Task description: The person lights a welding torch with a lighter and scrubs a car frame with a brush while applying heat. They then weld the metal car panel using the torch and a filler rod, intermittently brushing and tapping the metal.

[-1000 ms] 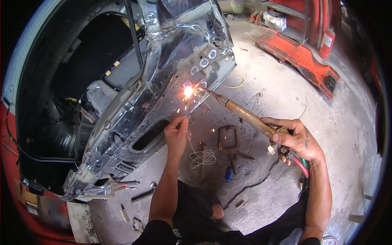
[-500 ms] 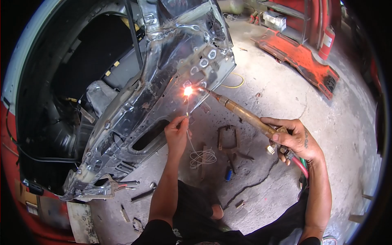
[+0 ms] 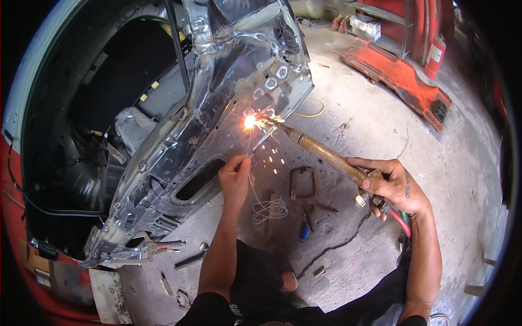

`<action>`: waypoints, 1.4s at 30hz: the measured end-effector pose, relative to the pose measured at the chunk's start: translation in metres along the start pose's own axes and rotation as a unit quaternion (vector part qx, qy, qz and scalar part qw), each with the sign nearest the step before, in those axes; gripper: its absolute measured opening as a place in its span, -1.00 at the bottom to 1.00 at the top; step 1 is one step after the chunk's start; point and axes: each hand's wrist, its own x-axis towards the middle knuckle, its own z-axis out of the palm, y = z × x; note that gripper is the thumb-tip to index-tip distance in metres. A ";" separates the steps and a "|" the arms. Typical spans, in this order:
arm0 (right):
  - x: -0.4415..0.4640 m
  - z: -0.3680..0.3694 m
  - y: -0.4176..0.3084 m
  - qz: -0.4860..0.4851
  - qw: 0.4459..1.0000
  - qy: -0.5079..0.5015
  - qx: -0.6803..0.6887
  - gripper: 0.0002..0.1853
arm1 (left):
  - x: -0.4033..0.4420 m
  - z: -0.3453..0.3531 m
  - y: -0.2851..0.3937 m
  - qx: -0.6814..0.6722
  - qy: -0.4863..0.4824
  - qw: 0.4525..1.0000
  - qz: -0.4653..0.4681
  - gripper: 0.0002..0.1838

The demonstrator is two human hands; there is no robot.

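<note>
A brass gas welding torch [image 3: 321,152] lies in the grip of my right hand [image 3: 392,183], its tip angled up and left toward the car body [image 3: 239,92]. Red and green hoses [image 3: 401,223] run from its rear end. Between the pinched fingers of my left hand [image 3: 235,175] is a thin welding wire [image 3: 252,187], whose upper end meets the bright glow on the bare metal panel. Its lower part hangs in a loose coil [image 3: 270,211]. Sparks [image 3: 271,157] fly right and drop below the glowing spot. Glare hides the exact point of contact.
A red creeper [image 3: 397,76] and a fire extinguisher [image 3: 434,57] are at the upper right. Locking pliers [image 3: 163,247] are at the body's lower edge. A rusty metal frame [image 3: 303,183] and a blue-handled tool [image 3: 304,232] lie on the cracked concrete floor [image 3: 359,271].
Sparks now spray from the glowing spot, some falling toward the floor; half a second ago there was only a round glow. Both hands stay nearly in place.
</note>
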 end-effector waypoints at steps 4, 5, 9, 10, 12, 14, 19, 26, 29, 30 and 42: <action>-0.001 0.001 -0.003 0.007 1.000 0.001 0.000 -0.40 | 0.000 -0.002 -0.002 0.003 -0.004 1.000 0.011 -0.85; -0.001 0.001 -0.004 0.006 1.000 0.001 0.001 -0.39 | 0.000 -0.003 -0.003 0.003 -0.006 1.000 0.013 -0.84; -0.002 0.000 -0.002 0.003 1.000 0.001 0.001 -0.38 | 0.000 -0.002 -0.001 0.002 -0.007 1.000 0.008 -0.85; -0.001 -0.001 -0.001 0.003 1.000 0.001 0.002 -0.38 | 0.000 -0.002 -0.001 0.000 -0.006 1.000 0.006 -0.85; -0.002 0.001 -0.003 0.008 1.000 0.003 0.001 -0.38 | 0.000 -0.002 -0.001 -0.004 -0.005 1.000 0.006 -0.85; -0.002 0.002 -0.005 0.012 1.000 0.005 0.000 -0.37 | 0.000 -0.002 -0.002 -0.009 -0.006 1.000 0.007 -0.85; -0.001 0.001 -0.001 0.007 1.000 0.003 0.001 -0.36 | 0.000 -0.003 -0.003 -0.011 -0.007 1.000 0.006 -0.85; 0.000 0.001 0.000 0.004 1.000 0.002 -0.003 -0.38 | 0.000 -0.002 -0.002 -0.017 -0.005 1.000 0.003 -0.85; 0.000 0.001 0.000 0.002 1.000 -0.002 0.002 -0.39 | 0.000 -0.003 -0.001 -0.010 -0.007 1.000 -0.003 -0.85; 0.000 0.001 0.000 0.002 1.000 -0.002 0.004 -0.39 | 0.000 -0.003 -0.001 -0.008 -0.008 1.000 -0.004 -0.85; -0.001 0.001 0.000 0.003 1.000 -0.001 0.006 -0.38 | 0.001 -0.001 0.001 0.004 -0.008 1.000 -0.001 -0.85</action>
